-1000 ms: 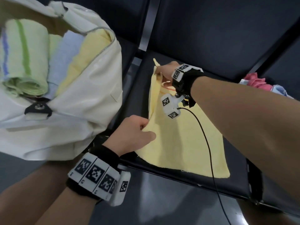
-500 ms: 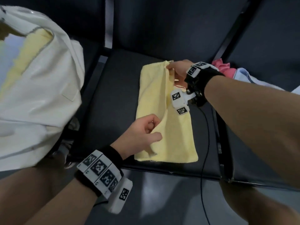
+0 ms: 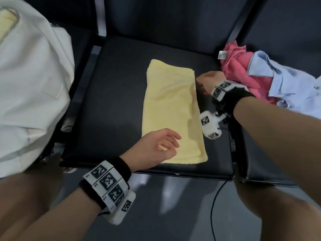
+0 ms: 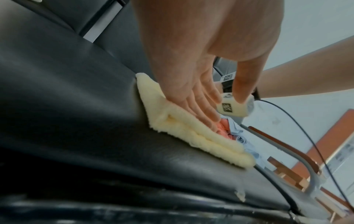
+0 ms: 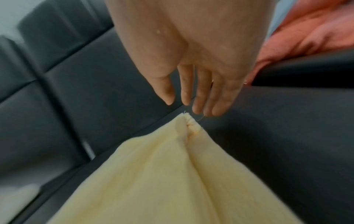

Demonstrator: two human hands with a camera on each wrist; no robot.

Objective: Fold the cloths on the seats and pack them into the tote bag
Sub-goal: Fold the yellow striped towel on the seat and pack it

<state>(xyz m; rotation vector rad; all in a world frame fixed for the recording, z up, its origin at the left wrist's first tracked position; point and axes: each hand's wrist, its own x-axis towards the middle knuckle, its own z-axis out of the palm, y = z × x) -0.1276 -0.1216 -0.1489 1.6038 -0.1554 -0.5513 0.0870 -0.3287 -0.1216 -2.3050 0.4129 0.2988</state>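
Observation:
A pale yellow cloth (image 3: 171, 108) lies folded in a long strip on the black middle seat (image 3: 112, 94). My left hand (image 3: 166, 145) rests with straight, relaxed fingers on the cloth's near left corner (image 4: 172, 119). My right hand (image 3: 206, 80) hovers just off the cloth's far right corner (image 5: 188, 122), fingers (image 5: 199, 104) straight and holding nothing. The white tote bag (image 3: 31, 80) stands on the left seat, with a yellow cloth (image 3: 5, 23) showing in its mouth.
A crumpled pink cloth (image 3: 241, 70) and a light blue shirt (image 3: 286, 80) lie heaped on the right seat. A black cable (image 3: 213, 206) hangs from my right wrist past the seat's front edge. Seat backs rise behind.
Both hands have let go of the yellow cloth after folding it over. It now lies flat as a narrow strip. My right hand has drawn off to the right.

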